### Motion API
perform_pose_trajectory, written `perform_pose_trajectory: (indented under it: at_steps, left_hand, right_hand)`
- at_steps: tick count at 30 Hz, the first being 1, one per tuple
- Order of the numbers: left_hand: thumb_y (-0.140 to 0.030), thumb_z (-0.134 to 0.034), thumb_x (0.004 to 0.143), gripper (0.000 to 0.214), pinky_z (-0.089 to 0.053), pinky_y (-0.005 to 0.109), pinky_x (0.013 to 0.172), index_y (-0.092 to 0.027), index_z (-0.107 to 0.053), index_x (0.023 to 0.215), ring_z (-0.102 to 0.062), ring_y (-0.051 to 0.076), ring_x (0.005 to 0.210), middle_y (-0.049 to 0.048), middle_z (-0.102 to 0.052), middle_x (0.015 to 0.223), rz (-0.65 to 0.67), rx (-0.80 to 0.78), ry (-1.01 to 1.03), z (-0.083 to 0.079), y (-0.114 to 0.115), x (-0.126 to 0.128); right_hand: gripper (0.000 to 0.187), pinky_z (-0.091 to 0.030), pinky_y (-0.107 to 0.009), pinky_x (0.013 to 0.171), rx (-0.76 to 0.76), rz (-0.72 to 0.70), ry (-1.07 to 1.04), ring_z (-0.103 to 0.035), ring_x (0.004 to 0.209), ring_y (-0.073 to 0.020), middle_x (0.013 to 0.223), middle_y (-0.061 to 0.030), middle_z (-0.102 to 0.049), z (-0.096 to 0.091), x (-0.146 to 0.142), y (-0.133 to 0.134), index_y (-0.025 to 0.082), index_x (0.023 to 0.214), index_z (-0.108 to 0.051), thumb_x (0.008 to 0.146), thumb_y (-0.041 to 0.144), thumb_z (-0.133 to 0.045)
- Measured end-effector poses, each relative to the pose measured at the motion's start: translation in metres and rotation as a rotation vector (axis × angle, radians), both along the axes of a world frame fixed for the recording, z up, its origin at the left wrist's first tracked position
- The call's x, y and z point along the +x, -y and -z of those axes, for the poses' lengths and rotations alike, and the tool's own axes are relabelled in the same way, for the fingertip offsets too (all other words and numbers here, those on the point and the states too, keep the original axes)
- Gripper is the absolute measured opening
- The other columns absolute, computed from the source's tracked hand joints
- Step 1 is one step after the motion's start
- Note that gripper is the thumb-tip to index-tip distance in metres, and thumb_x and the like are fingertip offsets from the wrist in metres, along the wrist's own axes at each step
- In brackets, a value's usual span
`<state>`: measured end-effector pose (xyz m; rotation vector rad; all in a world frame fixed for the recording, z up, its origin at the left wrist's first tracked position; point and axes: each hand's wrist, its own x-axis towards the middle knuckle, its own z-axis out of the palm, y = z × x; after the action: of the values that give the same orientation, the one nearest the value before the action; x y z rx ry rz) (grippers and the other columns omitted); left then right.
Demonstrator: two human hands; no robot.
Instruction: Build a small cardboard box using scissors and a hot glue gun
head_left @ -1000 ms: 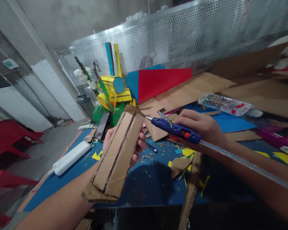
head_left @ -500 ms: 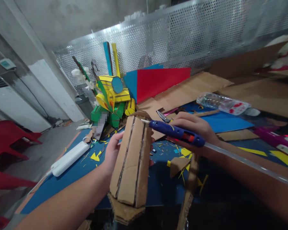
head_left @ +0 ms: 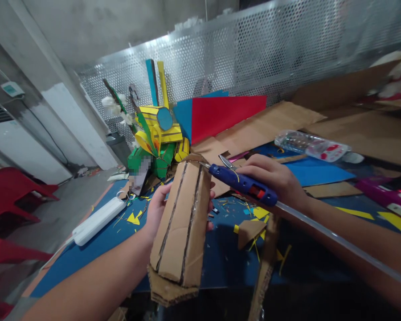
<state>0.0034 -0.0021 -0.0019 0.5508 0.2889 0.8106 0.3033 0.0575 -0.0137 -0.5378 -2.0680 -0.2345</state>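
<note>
My left hand (head_left: 158, 209) grips a long cardboard piece (head_left: 182, 223) from behind, its flat face with two dark seams turned towards me. My right hand (head_left: 274, 178) is wrapped round a blue glue gun (head_left: 239, 182) with a clear glue stick (head_left: 337, 243) trailing out of its back. The gun's metal tip touches the top right edge of the cardboard piece. Both hands hover above a blue table top (head_left: 96, 240).
A yellow, green and blue paper model (head_left: 155, 133) stands at the table's back. Red and blue sheets (head_left: 220, 113), cardboard sheets (head_left: 270, 122), a plastic packet (head_left: 312, 145), a white power strip (head_left: 98, 220), scissors (head_left: 227, 161) and paper scraps lie around. Red chairs (head_left: 10, 196) stand at left.
My left hand has turned the cardboard piece from a slant to nearly upright and brought it nearer. The glue gun's tip has stayed at its top edge.
</note>
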Motion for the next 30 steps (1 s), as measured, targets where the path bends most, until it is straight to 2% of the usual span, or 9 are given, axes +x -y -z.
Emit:
perform_pose_trajectory:
  at_steps: [8, 12, 15, 18, 23, 27, 30]
  left_hand:
    - [-0.054, -0.063, 0.088, 0.101, -0.067, 0.043, 0.089, -0.013, -0.034, 0.176, -0.076, 0.033, 0.116, 0.0211, -0.076, 0.134, 0.082, -0.059, 0.056, 0.002, -0.006, -0.009]
    - [-0.048, -0.059, 0.090, 0.089, -0.068, 0.042, 0.084, -0.016, -0.039, 0.170, -0.078, 0.031, 0.111, 0.0186, -0.077, 0.126, 0.152, -0.170, 0.125, -0.009, -0.005, -0.011]
    - [-0.045, -0.061, 0.089, 0.081, -0.069, 0.041, 0.083, -0.017, -0.045, 0.163, -0.078, 0.029, 0.110, 0.0167, -0.076, 0.124, 0.182, -0.194, 0.184, -0.013, -0.005, -0.011]
    - [-0.043, -0.062, 0.090, 0.074, -0.069, 0.040, 0.083, -0.020, -0.049, 0.159, -0.078, 0.027, 0.112, 0.0145, -0.076, 0.125, 0.216, -0.202, 0.214, -0.011, -0.006, -0.012]
    - [-0.043, -0.074, 0.088, 0.073, -0.067, 0.030, 0.080, -0.026, -0.053, 0.156, -0.078, 0.022, 0.114, 0.0097, -0.078, 0.128, 0.250, -0.177, 0.254, -0.002, -0.010, -0.016]
    - [-0.048, -0.079, 0.086, 0.073, -0.062, 0.024, 0.072, -0.028, -0.057, 0.152, -0.077, 0.020, 0.112, 0.0083, -0.079, 0.127, 0.230, -0.112, 0.218, 0.004, -0.013, -0.019]
    - [-0.048, -0.080, 0.084, 0.074, -0.061, 0.023, 0.071, -0.025, -0.059, 0.151, -0.076, 0.020, 0.111, 0.0089, -0.078, 0.126, 0.236, -0.069, 0.158, 0.004, -0.014, -0.019]
  right_hand:
    - [0.027, -0.054, -0.037, 0.073, 0.015, -0.042, 0.015, -0.069, 0.088, -0.0243, 0.101, -0.0052, -0.071, -0.004, 0.002, -0.003, 0.031, 0.127, -0.074, 0.101, 0.031, -0.078]
    - [0.022, -0.053, -0.037, 0.073, -0.003, -0.013, 0.023, -0.067, 0.086, -0.0240, 0.099, -0.0053, -0.070, -0.001, 0.000, -0.002, 0.031, 0.125, -0.073, 0.104, 0.029, -0.074]
    - [0.020, -0.053, -0.038, 0.075, -0.023, -0.002, 0.038, -0.068, 0.089, -0.0253, 0.102, -0.0064, -0.071, 0.002, 0.000, -0.004, 0.031, 0.125, -0.073, 0.105, 0.030, -0.071]
    - [0.018, -0.055, -0.037, 0.077, -0.044, 0.010, 0.064, -0.069, 0.092, -0.0261, 0.104, -0.0080, -0.071, 0.002, 0.001, -0.005, 0.029, 0.123, -0.074, 0.106, 0.032, -0.070]
    - [0.018, -0.055, -0.036, 0.075, -0.112, 0.036, 0.082, -0.069, 0.090, -0.0258, 0.103, -0.0081, -0.073, -0.002, 0.002, -0.003, 0.030, 0.120, -0.076, 0.103, 0.032, -0.074]
    - [0.020, -0.057, -0.037, 0.076, -0.100, -0.039, 0.060, -0.071, 0.091, -0.0254, 0.106, -0.0076, -0.073, -0.005, 0.005, -0.003, 0.029, 0.121, -0.072, 0.102, 0.034, -0.077]
    - [0.021, -0.057, -0.037, 0.077, -0.072, -0.076, -0.006, -0.071, 0.089, -0.0240, 0.107, -0.0064, -0.073, -0.006, 0.004, -0.001, 0.029, 0.119, -0.069, 0.101, 0.033, -0.079]
